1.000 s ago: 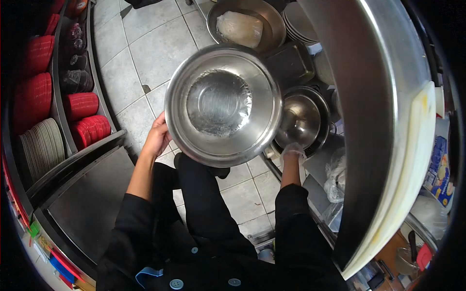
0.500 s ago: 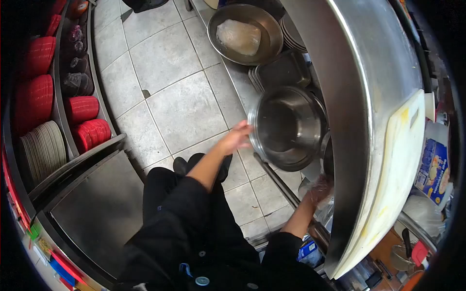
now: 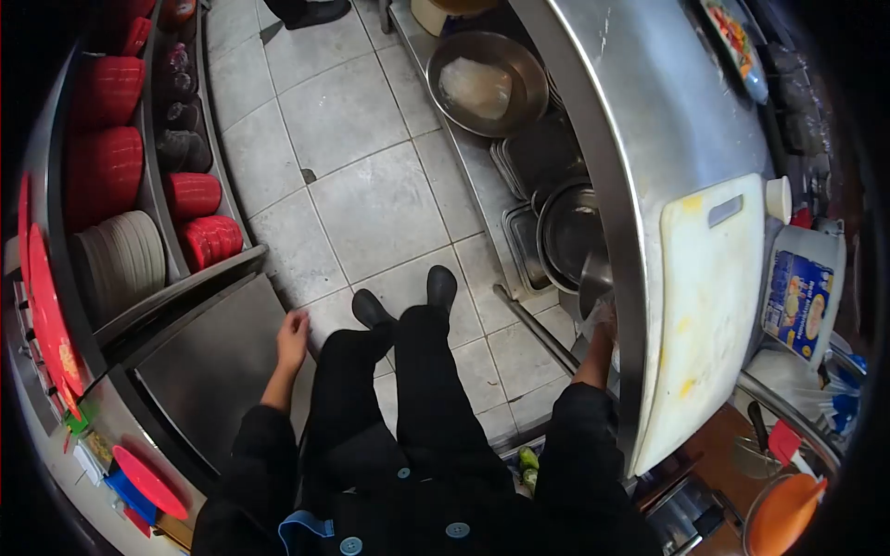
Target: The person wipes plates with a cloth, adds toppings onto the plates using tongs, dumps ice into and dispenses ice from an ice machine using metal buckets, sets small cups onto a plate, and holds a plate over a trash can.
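Observation:
My left hand (image 3: 294, 335) hangs above the floor beside the metal door of the left counter, its fingers loosely curled and holding nothing that I can see. My right hand (image 3: 603, 315), in a clear plastic glove, reaches under the steel counter at a metal bowl (image 3: 595, 278); the counter edge hides part of it. Its fingers seem to be at the bowl's near side, but the grip is hard to make out. Just beyond, a round dark-bottomed metal pan (image 3: 567, 232) rests on the lower shelf.
A large bowl (image 3: 528, 116) holds a bagged pale item. A white cutting board (image 3: 714, 306) lies on the steel counter (image 3: 649, 120). Red bowls (image 3: 104, 176) and pale plates (image 3: 120, 264) fill the left shelves. Another person's shoe (image 3: 320, 13) is at the top.
The large bowl has left my left hand and gone to the lower shelf. My left hand has drawn back left. My right hand has moved further under the counter, to a metal bowl.

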### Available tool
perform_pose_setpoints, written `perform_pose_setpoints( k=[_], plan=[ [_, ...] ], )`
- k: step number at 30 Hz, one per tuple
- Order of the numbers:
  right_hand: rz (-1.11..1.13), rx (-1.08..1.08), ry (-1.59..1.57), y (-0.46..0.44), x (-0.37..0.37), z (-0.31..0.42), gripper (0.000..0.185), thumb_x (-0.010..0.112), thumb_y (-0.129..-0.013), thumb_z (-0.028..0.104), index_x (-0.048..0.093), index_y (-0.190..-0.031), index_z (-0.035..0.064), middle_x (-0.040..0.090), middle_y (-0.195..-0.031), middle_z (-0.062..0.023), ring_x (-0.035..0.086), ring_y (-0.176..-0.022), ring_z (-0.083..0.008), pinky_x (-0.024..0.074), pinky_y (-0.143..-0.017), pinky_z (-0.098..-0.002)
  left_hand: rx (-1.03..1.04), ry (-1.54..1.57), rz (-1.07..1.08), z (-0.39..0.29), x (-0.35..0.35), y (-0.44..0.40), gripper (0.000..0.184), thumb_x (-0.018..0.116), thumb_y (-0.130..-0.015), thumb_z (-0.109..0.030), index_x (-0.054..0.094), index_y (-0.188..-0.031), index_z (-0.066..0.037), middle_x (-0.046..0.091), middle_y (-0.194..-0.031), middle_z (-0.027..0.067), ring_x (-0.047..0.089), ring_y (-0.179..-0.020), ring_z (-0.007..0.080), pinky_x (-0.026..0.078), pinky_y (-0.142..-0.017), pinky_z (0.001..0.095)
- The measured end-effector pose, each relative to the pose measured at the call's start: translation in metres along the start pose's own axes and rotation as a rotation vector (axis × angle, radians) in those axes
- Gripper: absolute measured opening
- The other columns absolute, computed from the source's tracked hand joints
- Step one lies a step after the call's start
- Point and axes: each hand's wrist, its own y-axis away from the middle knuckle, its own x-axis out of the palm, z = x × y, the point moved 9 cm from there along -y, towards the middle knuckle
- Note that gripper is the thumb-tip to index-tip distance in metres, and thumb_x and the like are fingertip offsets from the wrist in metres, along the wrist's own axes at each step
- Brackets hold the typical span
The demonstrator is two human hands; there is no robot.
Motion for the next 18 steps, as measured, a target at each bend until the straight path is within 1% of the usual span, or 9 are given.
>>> perform_pose_setpoints(
  k=[4,5,8,9,11,13,15,17,18],
  plan=[
    [0.140,-0.011,0.261,0.015,-0.008,0.002,0.036,0.054,-0.086,0.024,0.056,-0.111,-0.0018,0.059,-0.111,-0.0119,0.057,-0.099,-0.0275,0.0476,-0.084,-0.0415,-0.115,0.196,0.043,0.045,-0.072,0.075,0.017,0.052,-0.093,-0.018,0.050,-0.082,-0.005,0.054,-0.071,0.0001,0.046,-0.058,0.0073,0.040,-0.052,0.0238],
    [0.179,-0.016,0.321,0.023,-0.010,0.004,0.036,0.054,-0.086,0.024,0.055,-0.111,-0.0020,0.059,-0.111,-0.0119,0.057,-0.098,-0.0276,0.0475,-0.084,-0.0416,-0.090,0.295,0.052,0.048,-0.079,0.095,0.014,0.050,-0.094,-0.017,0.052,-0.087,-0.005,0.054,-0.071,0.0009,0.048,-0.058,0.0080,0.041,-0.052,0.0237],
    [0.286,-0.047,0.466,0.048,-0.003,0.032,0.036,0.054,-0.086,0.024,0.055,-0.111,-0.0026,0.060,-0.110,-0.0120,0.057,-0.098,-0.0279,0.0471,-0.084,-0.0417,-0.062,0.097,-0.008,0.041,-0.096,0.138,0.013,0.052,-0.093,-0.014,0.057,-0.092,-0.003,0.060,-0.073,0.0056,0.057,-0.062,0.0119,0.048,-0.056,0.0264],
    [0.307,-0.067,0.499,0.054,0.004,0.047,0.036,0.054,-0.086,0.023,0.055,-0.112,-0.0027,0.060,-0.110,-0.0120,0.057,-0.098,-0.0280,0.0470,-0.084,-0.0418,-0.127,0.104,0.022,0.030,-0.095,0.147,0.013,0.051,-0.093,-0.013,0.058,-0.094,-0.002,0.061,-0.074,0.0072,0.059,-0.063,0.0133,0.050,-0.058,0.0275],
    [0.340,-0.116,0.524,0.056,0.032,0.072,0.037,0.054,-0.086,0.023,0.055,-0.112,-0.0031,0.060,-0.109,-0.0121,0.057,-0.098,-0.0282,0.0468,-0.084,-0.0419,-0.104,0.201,0.077,0.008,-0.091,0.145,0.013,0.048,-0.091,-0.008,0.060,-0.094,-0.002,0.062,-0.075,0.0081,0.061,-0.066,0.0141,0.052,-0.060,0.0292],
    [0.290,-0.169,0.124,0.108,0.032,0.135,0.029,0.056,-0.085,0.024,0.057,-0.101,0.0002,0.059,-0.095,-0.0091,0.056,-0.084,-0.0245,0.0456,-0.073,-0.0395,-0.101,0.224,0.138,-0.030,-0.091,0.130,0.016,0.047,-0.088,-0.004,0.061,-0.095,-0.002,0.064,-0.078,0.0082,0.061,-0.069,0.0133,0.052,-0.062,0.0283],
    [0.362,-0.180,-0.445,0.154,0.071,0.204,0.023,0.057,-0.083,0.025,0.059,-0.091,0.0035,0.058,-0.080,-0.0061,0.055,-0.070,-0.0207,0.0445,-0.062,-0.0370,-0.060,0.217,0.153,-0.061,-0.092,0.096,0.017,0.047,-0.087,-0.003,0.061,-0.096,-0.002,0.064,-0.079,0.0085,0.061,-0.069,0.0132,0.052,-0.063,0.0279],
    [0.543,-0.160,-0.948,0.184,0.126,0.298,0.019,0.059,-0.082,0.026,0.061,-0.081,0.0068,0.057,-0.066,-0.0031,0.053,-0.057,-0.0170,0.0433,-0.051,-0.0346,0.102,0.250,0.183,-0.108,-0.098,0.063,0.017,0.048,-0.086,-0.006,0.061,-0.097,-0.002,0.064,-0.079,0.0088,0.061,-0.068,0.0132,0.051,-0.063,0.0271],
    [0.753,-0.160,-1.194,0.171,0.180,0.360,0.019,0.060,-0.081,0.026,0.062,-0.076,0.0084,0.056,-0.059,-0.0016,0.053,-0.050,-0.0152,0.0427,-0.046,-0.0333,0.117,0.248,0.174,-0.131,-0.107,0.046,0.017,0.048,-0.086,-0.006,0.061,-0.097,-0.002,0.064,-0.079,0.0088,0.061,-0.068,0.0132,0.051,-0.063,0.0271]
  ],
)
